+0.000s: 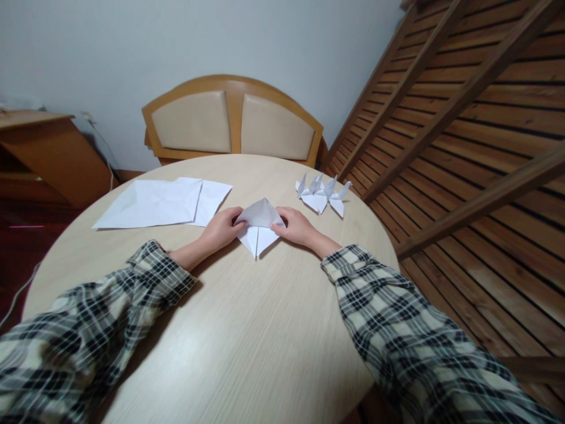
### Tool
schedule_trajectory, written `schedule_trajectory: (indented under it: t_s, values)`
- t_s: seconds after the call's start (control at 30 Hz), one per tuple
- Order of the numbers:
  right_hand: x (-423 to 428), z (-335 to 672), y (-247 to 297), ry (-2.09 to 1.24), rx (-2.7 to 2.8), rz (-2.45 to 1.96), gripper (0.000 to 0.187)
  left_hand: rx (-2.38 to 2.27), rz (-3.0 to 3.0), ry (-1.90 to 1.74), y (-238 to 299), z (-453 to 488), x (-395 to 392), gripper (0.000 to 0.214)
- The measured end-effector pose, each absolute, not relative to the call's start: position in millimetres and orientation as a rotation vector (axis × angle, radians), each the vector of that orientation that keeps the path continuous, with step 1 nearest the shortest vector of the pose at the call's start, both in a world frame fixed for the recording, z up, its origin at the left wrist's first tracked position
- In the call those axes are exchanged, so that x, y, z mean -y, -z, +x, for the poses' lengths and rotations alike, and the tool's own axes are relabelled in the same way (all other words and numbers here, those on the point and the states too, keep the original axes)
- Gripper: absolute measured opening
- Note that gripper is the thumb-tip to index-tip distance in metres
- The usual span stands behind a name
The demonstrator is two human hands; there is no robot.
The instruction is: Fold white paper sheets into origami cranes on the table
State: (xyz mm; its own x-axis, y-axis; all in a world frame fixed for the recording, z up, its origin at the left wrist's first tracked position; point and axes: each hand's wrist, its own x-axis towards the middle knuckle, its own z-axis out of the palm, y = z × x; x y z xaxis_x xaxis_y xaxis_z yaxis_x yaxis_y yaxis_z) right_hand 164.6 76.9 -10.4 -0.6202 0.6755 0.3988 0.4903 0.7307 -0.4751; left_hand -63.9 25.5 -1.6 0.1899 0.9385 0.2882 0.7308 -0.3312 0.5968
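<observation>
A partly folded white paper [259, 227] lies on the round wooden table [247, 330], shaped like a kite with its point toward me. My left hand [220, 228] pinches its left corner, fingers closed on the paper. My right hand [296, 226] pinches the right corner in the same way. Both sleeves are plaid. The top flap of the paper is raised slightly between the two hands.
Flat white sheets [159, 202] lie at the table's far left. Folded paper cranes [324, 194] stand at the far right. A wooden chair [233, 121] is behind the table, a wooden cabinet [48, 153] to the left, and slatted wood panels [463, 129] on the right.
</observation>
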Motion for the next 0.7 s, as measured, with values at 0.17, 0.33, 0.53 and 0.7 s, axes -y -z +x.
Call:
schedule_trajectory:
  t_s: [0.17,0.33,0.53,0.7]
  values:
    - [-77.6,163.1,12.5,-0.523,2.313,-0.935,0.011,-1.571,2.146,-0.911,0.4,-62.7,-23.9,0.008]
    - [-78.2,161.9,15.4,-0.555,2.240,-0.954,0.012,-1.519,2.113,-0.940,2.3,-61.4,-23.8,0.030]
    - [-81.6,162.4,18.1,-0.576,2.187,-0.993,0.017,-1.431,1.961,-1.031,5.0,-64.4,-26.5,0.046]
    - [-82.1,162.7,18.2,-0.602,2.152,-1.014,0.018,-1.325,2.014,-0.996,7.3,-65.7,-29.1,0.039]
